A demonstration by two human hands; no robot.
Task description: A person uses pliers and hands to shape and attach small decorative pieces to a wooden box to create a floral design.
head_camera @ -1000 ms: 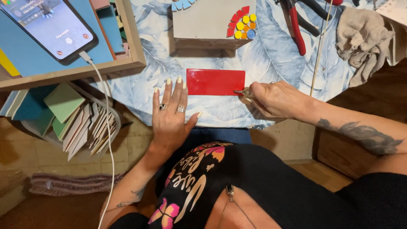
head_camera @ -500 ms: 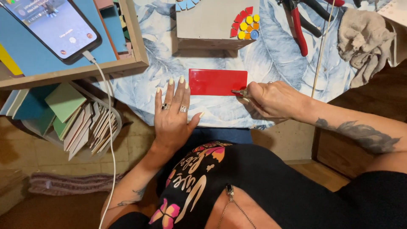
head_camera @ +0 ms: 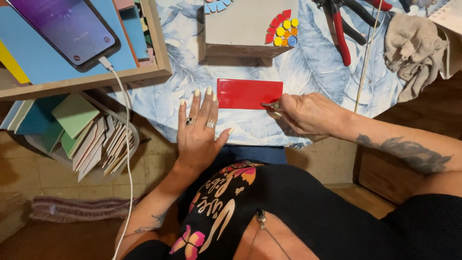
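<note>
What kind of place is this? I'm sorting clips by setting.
Likely a home mosaic-craft corner. A red tile lies on a cloth-covered table, a grey block bears small coloured mosaic pieces, and a tub of spare tiles sits on the floor.

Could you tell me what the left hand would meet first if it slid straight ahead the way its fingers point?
Probably the red tile: the left hand lies flat, fingertips at the tile's left end. Beyond that stands the grey block.
</note>
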